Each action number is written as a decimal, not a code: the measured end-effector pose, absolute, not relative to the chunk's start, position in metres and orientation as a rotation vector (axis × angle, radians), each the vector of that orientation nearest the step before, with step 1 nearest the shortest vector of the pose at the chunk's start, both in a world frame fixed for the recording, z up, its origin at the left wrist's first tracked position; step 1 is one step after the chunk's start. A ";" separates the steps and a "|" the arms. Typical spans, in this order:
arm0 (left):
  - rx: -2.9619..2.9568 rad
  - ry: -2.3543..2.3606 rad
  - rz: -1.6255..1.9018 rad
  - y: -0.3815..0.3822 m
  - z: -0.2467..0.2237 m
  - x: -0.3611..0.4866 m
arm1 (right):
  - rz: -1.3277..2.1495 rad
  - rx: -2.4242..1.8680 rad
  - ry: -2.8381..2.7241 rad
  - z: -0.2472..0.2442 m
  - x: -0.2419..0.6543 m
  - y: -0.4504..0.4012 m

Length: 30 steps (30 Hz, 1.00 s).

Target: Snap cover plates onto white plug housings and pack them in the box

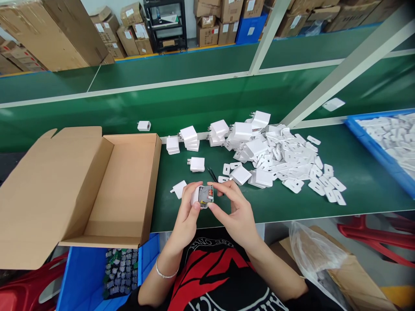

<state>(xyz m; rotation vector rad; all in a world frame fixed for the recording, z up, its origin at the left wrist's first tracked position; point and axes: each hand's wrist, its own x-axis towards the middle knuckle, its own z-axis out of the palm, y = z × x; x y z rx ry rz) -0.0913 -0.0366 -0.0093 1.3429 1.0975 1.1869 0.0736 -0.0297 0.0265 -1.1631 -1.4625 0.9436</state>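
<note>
Between my two hands, above the green table's near edge, is a white charger housing with a grey circuit board showing at its open end. My left hand is closed round the white housing, thumb in front and fingers behind. The thumb and index finger of my right hand pinch the board's end from both sides. Just beyond my hands lie a white charger, another tilted charger and black tweezers, partly hidden. Small white end plates lie near the tweezers.
A pile of white plates and stacked chargers spreads over the right half of the table. An open cardboard box stands left, above a blue bin of circuit boards. At far right is a blue tray.
</note>
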 end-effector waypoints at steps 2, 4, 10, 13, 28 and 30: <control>1.320 1.098 1.181 -0.037 -0.010 -0.091 | 0.939 -1.162 -1.466 0.027 0.073 -0.029; 1.279 1.084 1.175 -0.037 -0.009 -0.091 | 0.935 -1.158 -1.475 0.029 0.073 -0.028; 1.224 1.074 1.195 -0.037 -0.007 -0.090 | 0.920 -1.166 -1.560 0.033 0.071 -0.028; 1.235 1.077 1.223 -0.036 -0.009 -0.090 | 0.962 -1.160 -1.627 0.030 0.074 -0.027; 1.325 0.885 1.180 -0.041 -0.013 -0.084 | 1.449 -0.964 -1.300 -0.010 0.058 -0.020; 1.382 0.920 1.188 -0.042 -0.011 -0.083 | 1.447 -0.950 -1.234 -0.012 0.054 -0.023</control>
